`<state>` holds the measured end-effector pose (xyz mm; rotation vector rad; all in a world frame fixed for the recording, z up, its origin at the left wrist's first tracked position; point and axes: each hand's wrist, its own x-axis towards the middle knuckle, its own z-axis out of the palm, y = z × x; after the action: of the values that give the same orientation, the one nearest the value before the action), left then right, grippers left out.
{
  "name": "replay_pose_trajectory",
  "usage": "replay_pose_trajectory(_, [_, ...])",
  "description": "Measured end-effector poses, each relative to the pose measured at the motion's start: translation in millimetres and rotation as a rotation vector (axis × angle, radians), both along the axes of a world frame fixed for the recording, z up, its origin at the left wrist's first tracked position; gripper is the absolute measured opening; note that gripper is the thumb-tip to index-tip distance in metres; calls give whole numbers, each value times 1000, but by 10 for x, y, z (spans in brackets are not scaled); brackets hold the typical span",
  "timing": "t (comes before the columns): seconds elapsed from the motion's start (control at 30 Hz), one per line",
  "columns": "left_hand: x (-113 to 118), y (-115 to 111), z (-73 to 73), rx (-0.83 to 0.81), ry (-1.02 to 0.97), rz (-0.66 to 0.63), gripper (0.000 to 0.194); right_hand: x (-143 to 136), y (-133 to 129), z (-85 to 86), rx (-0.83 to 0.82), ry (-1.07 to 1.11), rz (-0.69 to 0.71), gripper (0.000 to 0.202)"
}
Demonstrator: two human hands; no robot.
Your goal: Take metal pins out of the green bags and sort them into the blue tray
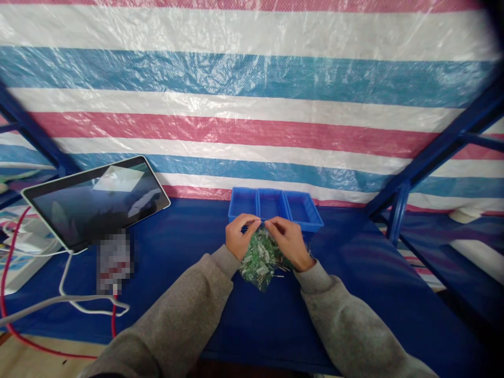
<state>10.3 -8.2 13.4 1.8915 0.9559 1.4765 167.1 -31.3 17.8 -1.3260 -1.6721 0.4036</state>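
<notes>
The left hand (241,236) and right hand (290,242) pinch closed on what looks like one thin part (262,219) before the bins (312,227), while the heap (260,256) beneath, on the table (268,328), seems mostly left to handle.

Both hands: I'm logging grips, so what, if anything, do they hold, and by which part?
Apparently a thin piece, too small to identify, pinched near its ends: one by the left hand, the other by the right hand.

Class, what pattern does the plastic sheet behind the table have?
The plastic sheet has side-to-side stripes of pinkish red, white and blue, seen in the head view.
</notes>
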Motion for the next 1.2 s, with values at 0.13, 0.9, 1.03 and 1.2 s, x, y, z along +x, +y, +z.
replay_pose_trajectory(0.13, [10,-23,18,-57,10,-85,21,11,10,-7,26,25,-104,36])
replay_pose_trajectory(0.9, [-41,235,-15,146,121,191,24,20,-56,62,138,70,-151,31])
replay_pose_trajectory(1.03, [-41,493,65,155,194,253,29,23,-37,34,132,43,-149,30])
replay_pose_trajectory(1.2, [-128,394,67,174,289,225,29,69,29,-40,108,-64,-145,24])
